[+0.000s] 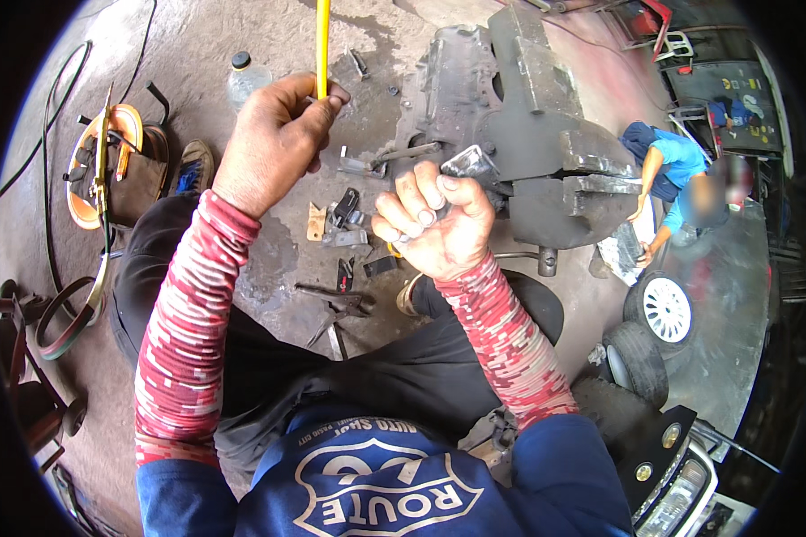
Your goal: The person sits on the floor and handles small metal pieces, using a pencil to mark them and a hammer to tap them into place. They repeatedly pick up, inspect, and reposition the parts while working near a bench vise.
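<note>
Okay so, biggest thing first: that dark bench vise (560, 210) sits off to your right, past your right hand, with its jaws facing away to the right. Your left hand (278, 134) is up and ahead of your right hand (439, 219), its thumb and fingers pinched on the low end of a yellow strip (323, 45). From that pinch, the strip's long axis runs nearly straight up and away from you, out of view at the top. IMO that's the relation to watch: the left is clearly the nearer hand, while your right sits lower, well apart from the strip, so reaching it would probably mean going forward and left. Your right fingers are curled in, palm partly showing; can't tell if they're gripping anything. Smallest up here is the shiny metal piece (470, 164), just beyond your right thumb, between hand and vise; can't tell if they're touching.
</note>
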Demonstrator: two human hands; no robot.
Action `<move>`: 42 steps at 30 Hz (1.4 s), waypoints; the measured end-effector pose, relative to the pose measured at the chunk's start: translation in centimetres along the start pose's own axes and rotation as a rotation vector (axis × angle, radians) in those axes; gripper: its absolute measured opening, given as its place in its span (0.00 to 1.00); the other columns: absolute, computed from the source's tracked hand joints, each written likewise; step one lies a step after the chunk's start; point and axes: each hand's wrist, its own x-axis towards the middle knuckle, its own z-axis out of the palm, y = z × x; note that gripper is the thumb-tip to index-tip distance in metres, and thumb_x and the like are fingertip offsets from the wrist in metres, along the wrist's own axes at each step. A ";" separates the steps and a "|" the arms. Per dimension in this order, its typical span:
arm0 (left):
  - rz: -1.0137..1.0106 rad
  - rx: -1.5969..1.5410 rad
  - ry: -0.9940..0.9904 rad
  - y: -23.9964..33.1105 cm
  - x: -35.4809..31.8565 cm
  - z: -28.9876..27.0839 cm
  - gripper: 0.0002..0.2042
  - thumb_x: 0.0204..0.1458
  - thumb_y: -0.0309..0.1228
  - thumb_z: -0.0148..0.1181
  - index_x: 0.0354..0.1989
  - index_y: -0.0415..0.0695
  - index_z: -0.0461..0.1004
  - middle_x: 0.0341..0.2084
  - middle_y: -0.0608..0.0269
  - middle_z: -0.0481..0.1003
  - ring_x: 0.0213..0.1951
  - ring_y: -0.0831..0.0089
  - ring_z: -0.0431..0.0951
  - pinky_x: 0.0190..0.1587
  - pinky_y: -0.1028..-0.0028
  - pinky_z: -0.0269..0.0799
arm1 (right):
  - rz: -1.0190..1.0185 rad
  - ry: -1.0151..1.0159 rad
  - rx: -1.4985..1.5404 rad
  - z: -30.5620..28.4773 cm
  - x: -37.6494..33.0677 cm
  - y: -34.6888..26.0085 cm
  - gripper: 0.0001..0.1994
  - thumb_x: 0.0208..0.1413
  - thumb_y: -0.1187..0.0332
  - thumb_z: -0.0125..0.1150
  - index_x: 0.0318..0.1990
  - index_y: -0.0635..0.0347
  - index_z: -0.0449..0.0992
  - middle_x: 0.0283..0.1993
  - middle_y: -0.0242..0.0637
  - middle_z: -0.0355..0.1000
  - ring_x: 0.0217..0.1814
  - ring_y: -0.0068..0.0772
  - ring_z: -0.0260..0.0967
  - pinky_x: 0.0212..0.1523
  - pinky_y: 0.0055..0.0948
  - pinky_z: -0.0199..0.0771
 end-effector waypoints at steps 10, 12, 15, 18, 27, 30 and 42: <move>0.166 -0.128 -0.342 -0.3 0.7 1.5 0.11 0.62 0.36 0.58 0.43 0.41 0.77 0.33 0.70 0.77 0.32 0.83 0.75 0.36 0.81 0.69 | -0.025 -0.136 0.095 -0.1 1.1 -0.1 0.13 0.53 0.58 0.50 0.22 0.51 0.60 0.20 0.28 0.56 0.24 0.27 0.53 0.34 0.34 0.57; 0.200 -0.141 -0.397 -0.2 0.7 2.0 0.13 0.62 0.38 0.59 0.43 0.39 0.77 0.33 0.68 0.77 0.32 0.81 0.75 0.39 0.80 0.72 | -0.023 -0.188 0.095 -0.1 1.1 -0.3 0.13 0.53 0.57 0.50 0.22 0.50 0.60 0.20 0.27 0.56 0.24 0.27 0.53 0.35 0.34 0.57; 0.190 -0.154 -0.456 -0.2 0.4 2.4 0.15 0.60 0.39 0.62 0.44 0.38 0.76 0.33 0.65 0.77 0.35 0.78 0.77 0.42 0.78 0.74 | -0.021 -0.301 0.068 -0.3 0.9 -0.3 0.14 0.52 0.56 0.51 0.22 0.51 0.60 0.20 0.28 0.57 0.24 0.27 0.56 0.36 0.34 0.60; 0.126 -0.257 -0.581 -0.4 -0.2 2.4 0.16 0.59 0.39 0.62 0.45 0.37 0.74 0.34 0.64 0.78 0.38 0.78 0.78 0.43 0.76 0.75 | 0.001 -0.207 -0.049 -0.2 0.4 -0.3 0.13 0.52 0.56 0.51 0.23 0.52 0.62 0.21 0.29 0.59 0.25 0.28 0.59 0.38 0.36 0.63; 0.119 0.112 -0.225 -0.9 0.2 1.7 0.33 0.63 0.61 0.39 0.46 0.40 0.77 0.33 0.63 0.78 0.35 0.76 0.76 0.38 0.75 0.68 | -0.013 0.367 -0.249 0.1 -0.1 -1.4 0.12 0.59 0.56 0.54 0.35 0.55 0.70 0.28 0.32 0.67 0.28 0.28 0.65 0.34 0.33 0.67; 0.129 0.089 -0.152 -1.0 0.0 1.9 0.33 0.64 0.60 0.40 0.47 0.40 0.77 0.32 0.62 0.79 0.33 0.77 0.77 0.38 0.76 0.68 | 0.063 0.607 -0.245 -0.3 -0.5 -1.2 0.11 0.59 0.56 0.56 0.36 0.54 0.71 0.28 0.32 0.69 0.27 0.28 0.65 0.32 0.32 0.67; 0.089 0.015 -0.084 -0.4 -0.3 1.7 0.34 0.64 0.60 0.37 0.47 0.38 0.78 0.28 0.60 0.79 0.29 0.77 0.77 0.37 0.78 0.71 | 0.048 0.590 -0.176 -0.3 -0.8 -1.3 0.19 0.60 0.51 0.54 0.44 0.59 0.73 0.28 0.30 0.66 0.25 0.25 0.62 0.31 0.29 0.65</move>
